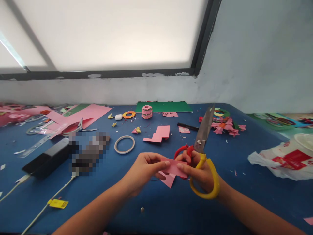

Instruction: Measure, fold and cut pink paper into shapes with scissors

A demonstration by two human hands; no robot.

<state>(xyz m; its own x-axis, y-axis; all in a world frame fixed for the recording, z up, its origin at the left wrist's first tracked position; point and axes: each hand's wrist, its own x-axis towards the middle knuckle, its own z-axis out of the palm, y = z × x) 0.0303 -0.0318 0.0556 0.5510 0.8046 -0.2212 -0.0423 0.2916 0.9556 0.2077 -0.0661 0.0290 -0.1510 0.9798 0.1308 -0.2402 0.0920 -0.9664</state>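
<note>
My left hand (144, 171) pinches the left end of a small piece of pink paper (174, 168) between thumb and fingers. At the paper's right end, my right hand (199, 169) grips it with the thumb. The same hand also carries a pair of scissors (204, 130), hooked over the fingers with blades pointing up and away; one handle loop is yellow, the other red. Under my hands, a further pink piece (169, 179) shows partly. Just beyond them lies a stepped pink paper cut-out (160, 133). A roll of tape (124, 144) lies left of it.
A phone-like blurred object (91, 153) and a black box (49, 158) with cables lie left. Pink sheets (90, 112), a pink ringed paper piece (147, 112), a green board (163, 106) and a black pen (187, 126) are farther back. Paper flowers (227, 125) and a plastic bag (281, 164) sit right.
</note>
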